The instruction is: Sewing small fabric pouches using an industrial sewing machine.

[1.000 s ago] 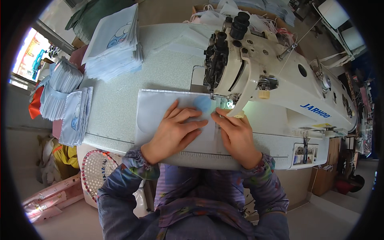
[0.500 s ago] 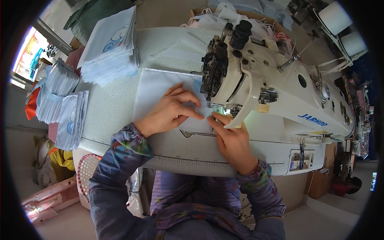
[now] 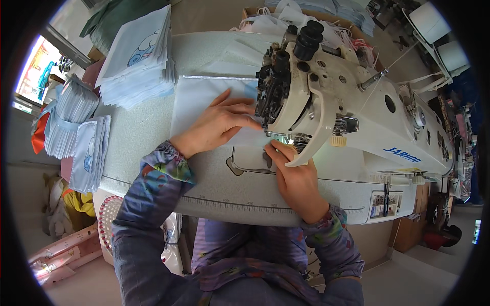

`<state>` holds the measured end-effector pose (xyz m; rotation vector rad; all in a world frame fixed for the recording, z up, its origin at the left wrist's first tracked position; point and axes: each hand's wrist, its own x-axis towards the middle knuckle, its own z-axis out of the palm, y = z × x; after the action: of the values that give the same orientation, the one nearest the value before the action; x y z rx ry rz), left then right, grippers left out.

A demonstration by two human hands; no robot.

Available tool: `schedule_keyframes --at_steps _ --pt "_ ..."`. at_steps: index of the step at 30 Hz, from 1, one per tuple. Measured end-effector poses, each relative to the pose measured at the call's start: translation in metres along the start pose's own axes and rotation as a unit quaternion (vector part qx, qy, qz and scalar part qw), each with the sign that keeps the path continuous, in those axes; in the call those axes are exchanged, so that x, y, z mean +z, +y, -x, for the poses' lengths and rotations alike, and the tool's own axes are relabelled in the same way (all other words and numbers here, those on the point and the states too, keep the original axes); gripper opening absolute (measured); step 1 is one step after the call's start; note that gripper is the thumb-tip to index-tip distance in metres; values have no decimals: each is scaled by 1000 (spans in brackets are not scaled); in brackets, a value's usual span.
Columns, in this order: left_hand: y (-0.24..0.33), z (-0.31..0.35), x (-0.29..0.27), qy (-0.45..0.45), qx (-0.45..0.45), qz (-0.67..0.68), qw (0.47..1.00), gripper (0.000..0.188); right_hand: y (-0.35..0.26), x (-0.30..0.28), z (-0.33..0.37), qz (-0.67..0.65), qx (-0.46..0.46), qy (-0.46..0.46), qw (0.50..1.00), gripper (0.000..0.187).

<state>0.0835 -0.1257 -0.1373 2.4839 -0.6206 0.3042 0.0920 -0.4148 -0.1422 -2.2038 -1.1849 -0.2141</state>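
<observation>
A white fabric panel [image 3: 196, 109] with a shiny far hem and a pale blue patch lies flat on the sewing machine table. My left hand [image 3: 217, 125] rests on it, fingers stretched out and slightly apart, fingertips close to the needle area. The panel's right part goes under the head of a white sewing machine [image 3: 352, 97], which hides it. My right hand [image 3: 298, 178] is just in front of the needle, thumb and fingers pinched together at the panel's near edge. What lies between those fingertips is partly hidden. A metal cover plate [image 3: 250, 159] shows in front of the panel.
At the far left stands a tall stack of printed white panels [image 3: 135, 66]. Bundles of smaller pieces [image 3: 74, 115] hang over the table's left edge. A printed ruler strip [image 3: 224, 203] runs along the front edge. Behind the machine is a box of white straps [image 3: 286, 15].
The panel has slid away from me, with my left hand moving a little the same way. More of the metal plate is uncovered. My right hand has hardly moved.
</observation>
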Motion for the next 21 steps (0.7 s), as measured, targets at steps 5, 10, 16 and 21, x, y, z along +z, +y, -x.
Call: schedule_keyframes --at_steps 5,10,16,21 --pt "40 12 -9 -54 -19 -163 985 45 2 -2 4 -38 16 43 998 46" --pt "98 28 17 -87 -147 -137 976 54 -9 -7 -3 -3 33 6 999 44" --pt "102 38 42 36 -119 -139 982 62 -4 -3 4 18 38 18 999 44" --pt "108 37 38 22 -118 -135 984 63 -3 -5 6 9 35 22 999 42"
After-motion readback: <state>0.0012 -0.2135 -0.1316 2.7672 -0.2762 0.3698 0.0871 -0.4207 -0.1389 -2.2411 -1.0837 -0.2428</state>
